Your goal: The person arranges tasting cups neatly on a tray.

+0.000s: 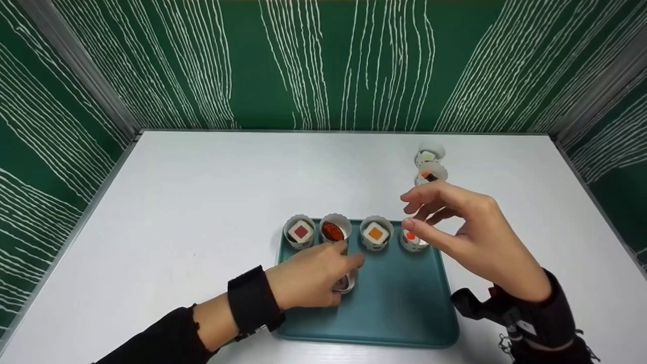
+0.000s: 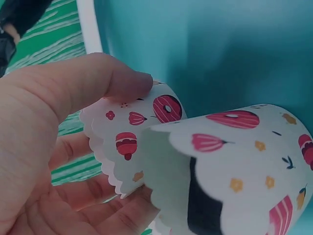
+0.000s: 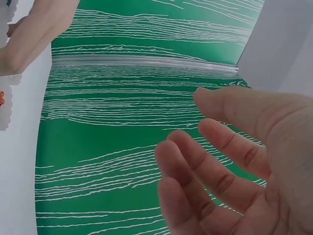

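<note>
My left hand [image 1: 316, 275] reaches over the left part of a teal tray [image 1: 399, 308]. Between thumb and fingers it grips a white paper cup [image 2: 127, 117] printed with red sweets; what lies inside is mostly hidden. Closer to the left wrist camera, a second printed paper cup [image 2: 249, 161] has a dark-banded piece in it. Raised over the tray's right edge, my right hand [image 1: 470, 232] holds nothing, its fingers loosely bent. Below its fingertips is a cup of sushi with an orange-red dot [image 1: 412, 237], partly covered by the thumb.
Along the tray's far edge stand cups with red-centred sushi [image 1: 300, 231], red roe-like sushi [image 1: 333, 230] and orange-centred sushi [image 1: 375, 233]. Beyond the right hand, a cup with orange and dark sushi [image 1: 431, 173] and one with a pale yellow piece [image 1: 429, 153] stand on the white table [image 1: 212, 192].
</note>
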Available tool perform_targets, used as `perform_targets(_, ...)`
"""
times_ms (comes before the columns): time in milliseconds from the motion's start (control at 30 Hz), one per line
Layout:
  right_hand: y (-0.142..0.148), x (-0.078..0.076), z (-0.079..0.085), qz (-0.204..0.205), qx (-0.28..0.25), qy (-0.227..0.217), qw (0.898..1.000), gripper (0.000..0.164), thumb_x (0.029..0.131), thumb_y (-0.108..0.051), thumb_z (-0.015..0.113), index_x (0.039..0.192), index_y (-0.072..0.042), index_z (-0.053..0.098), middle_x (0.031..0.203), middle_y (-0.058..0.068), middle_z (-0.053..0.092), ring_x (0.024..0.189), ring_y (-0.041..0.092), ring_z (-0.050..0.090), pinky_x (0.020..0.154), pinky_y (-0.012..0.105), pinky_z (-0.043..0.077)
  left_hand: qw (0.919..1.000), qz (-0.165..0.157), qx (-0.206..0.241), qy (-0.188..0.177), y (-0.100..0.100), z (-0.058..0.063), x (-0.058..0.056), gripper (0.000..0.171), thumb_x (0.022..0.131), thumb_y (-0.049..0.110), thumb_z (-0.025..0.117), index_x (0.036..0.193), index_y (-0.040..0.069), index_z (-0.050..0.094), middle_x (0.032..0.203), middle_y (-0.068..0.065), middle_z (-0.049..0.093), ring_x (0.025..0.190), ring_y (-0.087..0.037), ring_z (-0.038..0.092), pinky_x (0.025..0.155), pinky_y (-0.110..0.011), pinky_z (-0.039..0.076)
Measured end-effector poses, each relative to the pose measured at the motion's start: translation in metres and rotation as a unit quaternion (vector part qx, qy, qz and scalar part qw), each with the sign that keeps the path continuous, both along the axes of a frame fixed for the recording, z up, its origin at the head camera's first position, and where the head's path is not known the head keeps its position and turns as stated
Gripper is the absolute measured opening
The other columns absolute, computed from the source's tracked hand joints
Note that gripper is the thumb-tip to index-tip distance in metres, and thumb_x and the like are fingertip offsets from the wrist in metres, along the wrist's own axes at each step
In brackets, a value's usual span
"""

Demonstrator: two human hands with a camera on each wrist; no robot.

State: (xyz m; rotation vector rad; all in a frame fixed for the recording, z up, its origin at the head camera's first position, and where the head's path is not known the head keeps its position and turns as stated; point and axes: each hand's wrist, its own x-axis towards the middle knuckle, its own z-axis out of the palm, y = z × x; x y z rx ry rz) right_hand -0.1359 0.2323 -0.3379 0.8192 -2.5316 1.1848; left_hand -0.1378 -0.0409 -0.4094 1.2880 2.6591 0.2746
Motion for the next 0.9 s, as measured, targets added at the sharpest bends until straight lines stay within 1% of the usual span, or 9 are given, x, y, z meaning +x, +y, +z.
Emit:
perform_targets(200, -0.0003, -0.001, -0.0002, 0.0, 0.002, 0.002, 1.0, 0.032, 0.09, -0.007, 0.087, 0.119, -0.017, 0.076, 0.111, -0.01, 0.077, 0.09, 0.003, 0.073, 0.082, 0.013, 0.056, 0.9998, -0.004, -0.018, 0.009, 0.0023, -0.0047, -0.0019, 0.047, 0.083, 0.016, 0.089, 0.125, 0.013, 0.068, 0.098, -0.004, 0.064, 0.077, -0.009, 0.052, 0.062, -0.02, 0.04)
perform_targets(500, 0.0002, -0.0012, -0.0008, 0.005, -0.001, 0.004, 1.0, 0.033, 0.09, -0.006, 0.086, 0.119, -0.017, 0.076, 0.112, -0.009, 0.077, 0.09, 0.003, 0.073, 0.083, 0.014, 0.057, 0.9997, -0.011, -0.016, 0.014, 0.0033, -0.0091, -0.0025, 0.045, 0.081, 0.011, 0.087, 0.122, 0.012, 0.069, 0.09, -0.002, 0.063, 0.073, -0.01, 0.053, 0.059, -0.02, 0.039)
perform_targets(633, 0.0005, -0.001, -0.0005, 0.005, 0.001, 0.005, 1.0, 0.033, 0.09, -0.006, 0.086, 0.119, -0.017, 0.076, 0.113, -0.009, 0.077, 0.09, 0.003, 0.073, 0.083, 0.013, 0.057, 0.9996, -0.01, -0.02, 0.017, 0.0038, -0.0095, -0.0022, 0.045, 0.08, 0.011, 0.087, 0.121, 0.013, 0.068, 0.091, -0.002, 0.063, 0.074, -0.01, 0.052, 0.059, -0.021, 0.039)
perform_targets(800, 0.0011, -0.001, 0.0, 0.001, 0.005, 0.005, 1.0, 0.033, 0.09, -0.008, 0.086, 0.12, -0.017, 0.076, 0.113, -0.009, 0.077, 0.09, 0.003, 0.073, 0.083, 0.013, 0.057, 0.9995, -0.009, -0.026, 0.012, 0.0043, -0.0089, -0.002, 0.047, 0.08, 0.012, 0.088, 0.122, 0.013, 0.068, 0.093, -0.002, 0.063, 0.075, -0.01, 0.052, 0.061, -0.021, 0.04)
perform_targets(900, 0.001, -0.0009, 0.0003, -0.002, 0.009, 0.003, 1.0, 0.032, 0.091, -0.009, 0.086, 0.12, -0.019, 0.076, 0.113, -0.009, 0.077, 0.09, 0.003, 0.073, 0.083, 0.013, 0.056, 0.9993, -0.011, -0.032, 0.016, 0.0047, -0.0086, -0.0017, 0.048, 0.08, 0.012, 0.088, 0.122, 0.013, 0.068, 0.094, -0.002, 0.064, 0.077, -0.01, 0.053, 0.062, -0.021, 0.042)
